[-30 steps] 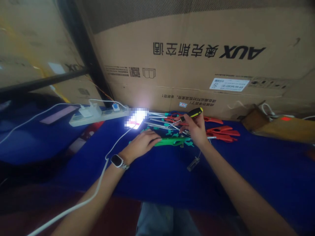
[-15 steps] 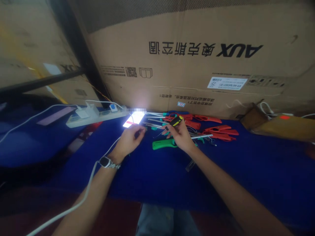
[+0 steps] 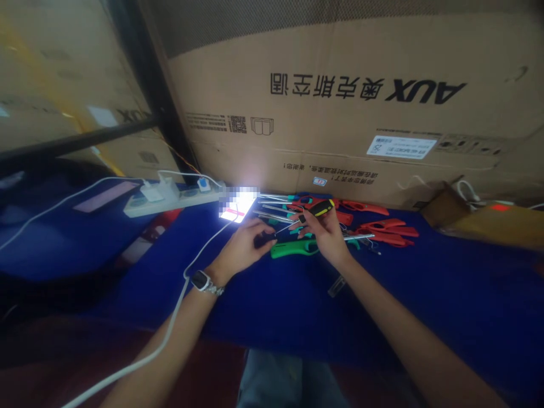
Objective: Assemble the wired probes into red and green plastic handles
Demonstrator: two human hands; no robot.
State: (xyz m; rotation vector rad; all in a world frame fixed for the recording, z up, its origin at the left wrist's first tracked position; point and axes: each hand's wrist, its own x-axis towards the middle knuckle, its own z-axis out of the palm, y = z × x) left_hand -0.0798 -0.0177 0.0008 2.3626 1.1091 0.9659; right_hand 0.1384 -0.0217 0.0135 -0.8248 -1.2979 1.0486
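My right hand [image 3: 329, 235] is closed around a screwdriver [image 3: 318, 210] with a black and yellow handle. Its thin shaft points down-left toward my left hand [image 3: 244, 246]. A small dark piece [image 3: 264, 238] is pinched in the left fingers, and the screwdriver's tip reaches it; whether they touch I cannot tell. Just beneath both hands lies a green lighter-shaped casing [image 3: 293, 248] on the blue cloth. Several red long-necked lighters or casings [image 3: 389, 229] lie beyond and to the right, with metal tubes [image 3: 276, 209] among them. My right hand partly covers this pile.
A lit phone [image 3: 233, 211] glows behind my left hand. The white power strip [image 3: 148, 205] with plugs stands at left, and a white cable [image 3: 170, 323] crosses my left forearm. A large cardboard box [image 3: 331, 130] backs the table. A small clear piece [image 3: 337, 286] lies nearer me.
My left hand now pinches a dark piece and has come closer to the right hand. The screwdriver has swung so its shaft points at that piece. The whole view has shifted slightly.
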